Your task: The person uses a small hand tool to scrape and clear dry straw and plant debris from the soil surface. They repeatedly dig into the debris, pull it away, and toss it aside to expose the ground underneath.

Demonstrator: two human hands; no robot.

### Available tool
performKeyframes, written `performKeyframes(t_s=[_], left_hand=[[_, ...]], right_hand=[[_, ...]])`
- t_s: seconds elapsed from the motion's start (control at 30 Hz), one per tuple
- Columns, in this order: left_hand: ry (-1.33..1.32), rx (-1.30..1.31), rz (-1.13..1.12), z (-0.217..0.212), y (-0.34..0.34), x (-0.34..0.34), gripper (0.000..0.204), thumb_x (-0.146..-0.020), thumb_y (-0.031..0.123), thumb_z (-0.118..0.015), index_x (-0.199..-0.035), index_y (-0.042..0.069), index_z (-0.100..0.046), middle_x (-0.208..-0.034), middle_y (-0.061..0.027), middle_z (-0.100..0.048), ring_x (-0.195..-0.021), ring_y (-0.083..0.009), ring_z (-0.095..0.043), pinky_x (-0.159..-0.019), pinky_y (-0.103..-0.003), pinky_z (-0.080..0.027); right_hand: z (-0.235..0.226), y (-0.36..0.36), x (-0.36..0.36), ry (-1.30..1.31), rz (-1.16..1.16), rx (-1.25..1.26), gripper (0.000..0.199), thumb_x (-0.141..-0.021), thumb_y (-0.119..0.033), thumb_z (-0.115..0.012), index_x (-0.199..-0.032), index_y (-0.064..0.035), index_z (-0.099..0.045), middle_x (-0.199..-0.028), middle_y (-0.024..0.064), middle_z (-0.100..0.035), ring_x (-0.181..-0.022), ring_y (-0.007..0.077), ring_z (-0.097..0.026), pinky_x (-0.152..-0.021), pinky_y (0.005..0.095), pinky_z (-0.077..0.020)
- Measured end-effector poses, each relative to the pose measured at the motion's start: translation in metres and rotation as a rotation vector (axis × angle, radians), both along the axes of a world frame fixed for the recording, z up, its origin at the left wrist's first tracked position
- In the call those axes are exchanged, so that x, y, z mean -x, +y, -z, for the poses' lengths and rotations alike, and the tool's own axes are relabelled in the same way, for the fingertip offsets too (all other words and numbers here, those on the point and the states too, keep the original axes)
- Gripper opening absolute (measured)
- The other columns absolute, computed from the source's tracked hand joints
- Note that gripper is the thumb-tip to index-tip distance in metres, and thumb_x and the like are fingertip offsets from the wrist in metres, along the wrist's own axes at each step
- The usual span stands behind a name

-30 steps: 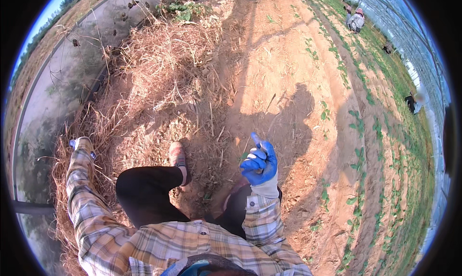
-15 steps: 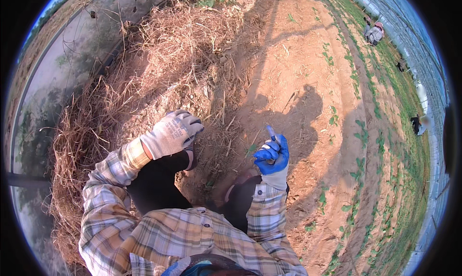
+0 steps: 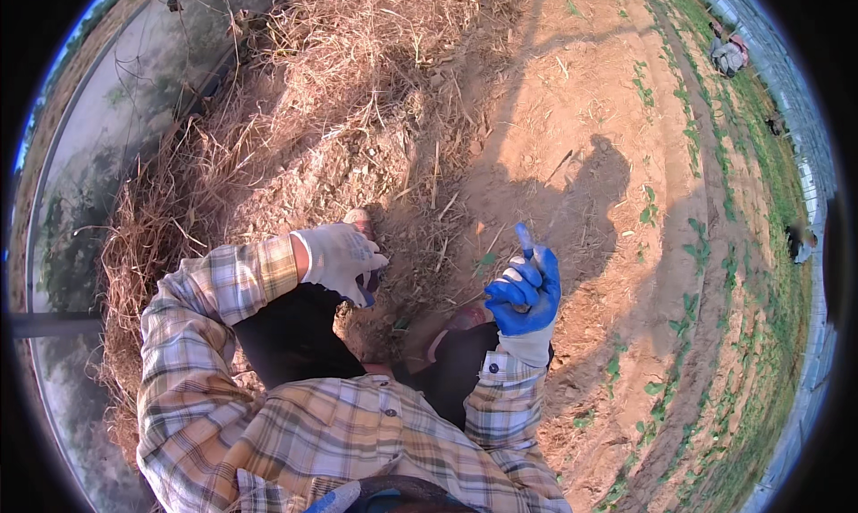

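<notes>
My left hand (image 3: 340, 258) wears a white work glove and hangs just above my left shoe (image 3: 360, 220), fingers loosely bent and holding nothing. My right hand (image 3: 525, 290) wears a glove with a blue palm; its fingers are curled in and the index finger points up. It hovers above my right shoe (image 3: 460, 321), and whether a thin stem sits in it is unclear. Both plaid sleeves and my dark trousers (image 3: 290, 334) fill the lower middle. Dry straw (image 3: 295, 129) lies on the ground under and ahead of my left hand.
A grey concrete channel (image 3: 107, 129) runs along the left beside the straw heap. Red-brown soil (image 3: 554, 111) stretches ahead, with rows of small green plants (image 3: 693, 272) to the right. Another person (image 3: 728, 55) crouches far off at top right, and another one (image 3: 798, 243) is at the right edge.
My left arm swung in from far left and the hand now hangs lower by my left shoe. My right hand stayed in about the same place.
</notes>
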State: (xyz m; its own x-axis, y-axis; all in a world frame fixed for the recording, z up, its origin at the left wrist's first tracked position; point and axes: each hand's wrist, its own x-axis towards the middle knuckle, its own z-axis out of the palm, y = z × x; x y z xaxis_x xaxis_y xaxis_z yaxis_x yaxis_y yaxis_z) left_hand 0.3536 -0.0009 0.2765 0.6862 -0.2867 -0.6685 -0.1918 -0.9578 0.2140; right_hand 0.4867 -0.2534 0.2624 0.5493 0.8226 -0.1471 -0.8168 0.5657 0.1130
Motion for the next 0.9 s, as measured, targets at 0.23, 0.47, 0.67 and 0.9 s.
performKeyframes(t_s=[0.23, 0.47, 0.67, 0.9], left_hand=[[-0.071, -0.100, 0.134, 0.032, 0.012, -0.047, 0.072, -0.078, 0.057, -0.054, -0.129, 0.008, -0.044, -0.113, -0.0094, -0.054, -0.106, -0.0246, -0.052, -0.094, -0.035, -0.035], [-0.038, -0.262, 0.132, 0.144, 0.028, -0.087, 0.057, -0.081, 0.048, -0.056, -0.122, 0.008, -0.048, -0.109, -0.0096, -0.055, -0.102, -0.0250, -0.054, -0.092, -0.038, -0.036], [0.124, -0.002, 0.183, 0.202, 0.016, -0.067, 0.055, -0.082, 0.047, -0.056, -0.120, 0.009, -0.050, -0.105, -0.0087, -0.057, -0.100, -0.0253, -0.054, -0.092, -0.040, -0.036], [0.160, -0.022, 0.124, 0.211, 0.030, -0.097, 0.051, -0.084, 0.045, -0.054, -0.119, 0.008, -0.050, -0.104, -0.0088, -0.056, -0.099, -0.0250, -0.053, -0.092, -0.040, -0.036]], right_hand=[[-0.002, 0.005, -0.004, 0.021, -0.009, 0.025, 0.046, -0.097, -0.024, -0.038, -0.136, -0.0003, -0.031, -0.053, -0.0056, -0.024, -0.039, 0.0046, -0.024, -0.042, 0.0219, -0.0257], [-0.001, 0.012, -0.012, 0.044, -0.004, 0.130, 0.045, -0.098, -0.024, -0.035, -0.135, 0.0002, -0.032, -0.052, -0.0051, -0.026, -0.036, 0.0049, -0.026, -0.040, 0.0223, -0.0262], [0.008, 0.018, -0.038, 0.078, 0.065, 0.283, 0.048, -0.098, -0.023, -0.033, -0.139, -0.0002, -0.025, -0.050, -0.0038, -0.028, -0.034, 0.0053, -0.027, -0.034, 0.0231, -0.0231], [0.033, 0.045, -0.082, 0.163, 0.014, 0.416, 0.042, -0.097, -0.021, -0.037, -0.134, -0.0006, -0.033, -0.053, -0.0018, -0.032, -0.038, 0.0074, -0.031, -0.038, 0.0237, -0.0271]])
